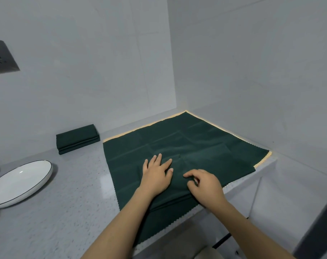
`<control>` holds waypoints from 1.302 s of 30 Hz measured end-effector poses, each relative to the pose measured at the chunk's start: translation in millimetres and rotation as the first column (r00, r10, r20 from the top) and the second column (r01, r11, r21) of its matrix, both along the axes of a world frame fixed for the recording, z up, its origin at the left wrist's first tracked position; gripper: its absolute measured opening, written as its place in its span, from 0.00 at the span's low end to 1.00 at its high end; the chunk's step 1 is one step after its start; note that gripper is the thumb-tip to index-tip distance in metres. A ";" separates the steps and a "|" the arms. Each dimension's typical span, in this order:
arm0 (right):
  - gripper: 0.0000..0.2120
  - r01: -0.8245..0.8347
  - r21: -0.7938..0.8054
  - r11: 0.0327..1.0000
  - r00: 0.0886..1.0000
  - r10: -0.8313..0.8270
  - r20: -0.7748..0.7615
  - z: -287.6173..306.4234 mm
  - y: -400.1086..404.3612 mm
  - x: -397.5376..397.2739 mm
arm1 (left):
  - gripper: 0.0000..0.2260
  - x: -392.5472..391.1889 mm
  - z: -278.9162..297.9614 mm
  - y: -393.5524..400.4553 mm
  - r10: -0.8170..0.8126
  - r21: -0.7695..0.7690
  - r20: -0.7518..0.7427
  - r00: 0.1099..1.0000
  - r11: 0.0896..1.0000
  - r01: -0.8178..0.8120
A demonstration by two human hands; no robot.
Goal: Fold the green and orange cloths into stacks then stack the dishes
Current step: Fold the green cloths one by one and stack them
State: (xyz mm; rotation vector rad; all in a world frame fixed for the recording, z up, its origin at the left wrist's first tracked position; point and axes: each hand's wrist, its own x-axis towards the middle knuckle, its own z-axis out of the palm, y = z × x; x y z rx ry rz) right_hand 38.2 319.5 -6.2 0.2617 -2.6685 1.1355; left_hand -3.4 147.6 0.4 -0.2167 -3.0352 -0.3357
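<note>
Spread green cloth in the worktop's far right corner, both my hands on it.

The grey speckled worktop (65, 193) carries a large dark green cloth (205, 146) lying flat, its near edge hanging over the front edge, a pale orange cloth (262, 160) peeking out beneath. My left hand (156, 175) presses flat, fingers spread; my right hand (203, 184), just beside it and nearer the front edge, has its grip pinching a small ridge of fabric. A folded green stack (77, 139) sits along the back edge; a white oval dish (18, 184) lies left.
</note>
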 end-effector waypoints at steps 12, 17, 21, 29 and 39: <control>0.13 0.002 0.139 0.990 1.000 -0.002 -0.006 -2.3 -5.7 1.3 | 0.16 -12.1 3.1 -4.0 0.004 0.038 -0.097 0.995 0.999 0.000; 0.13 -0.021 0.252 0.968 1.000 0.014 0.028 6.8 -4.0 -3.4 | 0.14 -18.8 22.2 -17.8 0.016 0.038 -0.092 0.996 0.999 -0.013; 0.16 -0.080 0.286 0.955 0.996 0.069 0.049 15.2 -12.4 -14.4 | 0.14 -1.7 26.2 -43.9 0.096 0.102 -0.074 0.993 0.991 -0.088; 0.16 -0.195 0.393 0.898 0.980 0.194 0.044 27.2 -74.2 -36.2 | 0.12 74.8 28.6 -91.3 0.331 0.191 -0.040 0.943 0.929 -0.318; 0.15 -0.238 0.471 0.850 0.962 0.272 -0.004 21.4 -116.1 -32.1 | 0.10 104.4 12.6 -98.0 0.481 0.050 -0.092 0.872 0.877 -0.479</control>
